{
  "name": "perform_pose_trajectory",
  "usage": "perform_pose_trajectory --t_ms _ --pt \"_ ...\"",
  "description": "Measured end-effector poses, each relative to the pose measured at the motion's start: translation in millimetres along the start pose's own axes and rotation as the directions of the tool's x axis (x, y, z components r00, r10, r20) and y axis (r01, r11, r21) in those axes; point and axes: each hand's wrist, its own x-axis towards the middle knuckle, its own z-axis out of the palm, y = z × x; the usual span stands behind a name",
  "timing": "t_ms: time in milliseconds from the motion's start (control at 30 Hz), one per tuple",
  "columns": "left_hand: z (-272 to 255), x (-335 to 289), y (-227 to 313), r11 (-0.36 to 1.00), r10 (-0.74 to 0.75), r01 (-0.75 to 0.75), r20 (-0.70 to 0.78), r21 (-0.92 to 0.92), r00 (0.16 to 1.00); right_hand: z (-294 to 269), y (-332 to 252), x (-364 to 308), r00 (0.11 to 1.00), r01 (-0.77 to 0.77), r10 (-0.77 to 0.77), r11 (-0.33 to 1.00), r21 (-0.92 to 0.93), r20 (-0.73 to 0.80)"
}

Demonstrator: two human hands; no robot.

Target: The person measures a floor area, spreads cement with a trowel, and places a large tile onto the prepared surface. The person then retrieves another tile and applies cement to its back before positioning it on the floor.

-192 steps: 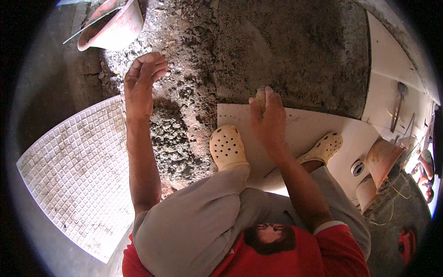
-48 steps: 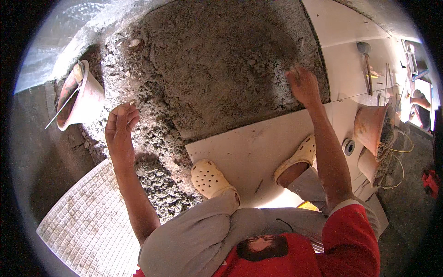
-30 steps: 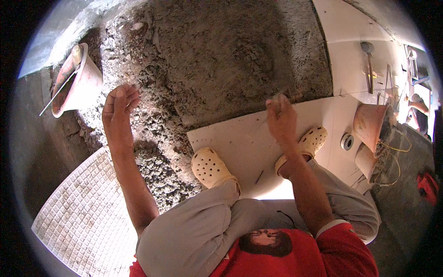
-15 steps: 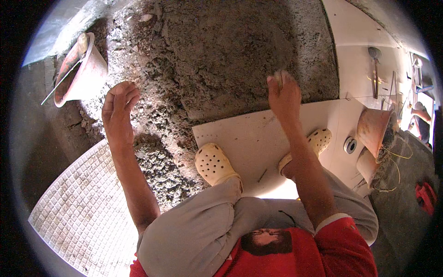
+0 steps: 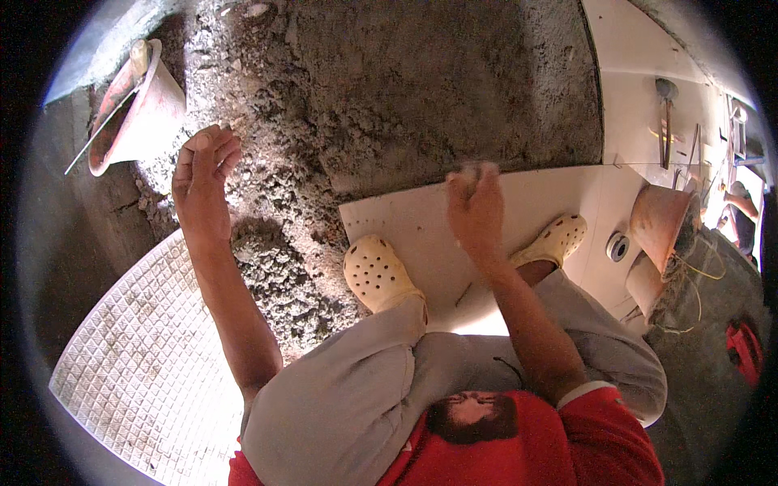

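My left hand [image 5: 204, 180] is raised over the rough strip of loose mortar [image 5: 263, 150], its fingers curled in toward the thumb. Whatever is between them, if anything, is too small to make out. My right hand [image 5: 476, 206] hovers, closed and slightly blurred, above the near edge of a large pale floor tile [image 5: 405, 212]; its fingertips hide what they hold. Beyond that tile lies a bed of levelled grey mortar [image 5: 438, 89]. My feet, in cream perforated clogs [image 5: 377, 271], are at the tile and the mortar's edge.
At the far left, a worn bucket [image 5: 154, 113] lies tipped with a trowel-like tool in it. A white ridged tile [image 5: 146, 364] leans at lower left. On the right are reddish buckets [image 5: 655, 215], a tape roll [image 5: 617, 246], a mallet [image 5: 666, 89] and another person [image 5: 741, 206].
My right hand has drawn back toward me and slightly left, from over the mortar bed to the tile's edge. My left hand has shifted slightly up and left.
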Motion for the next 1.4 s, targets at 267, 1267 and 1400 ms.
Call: perform_pose_trajectory --t_ms 267,1267,1400 --pt "-5 3 -2 1.0 0.002 -0.002 0.008 -0.021 1.0 53 37 -40 0.888 -0.454 0.454 0.891 0.017 -0.074" --pt "-68 -31 -6 0.992 0.026 -0.045 -0.164 -0.117 0.986 64 -68 -58 0.958 -0.058 0.059 0.998 -0.012 0.28" --pt "-65 -32 -6 0.991 0.027 -0.047 -0.156 -0.122 0.987 60 -71 -61 0.878 -0.115 0.188 0.976 -0.187 0.441"
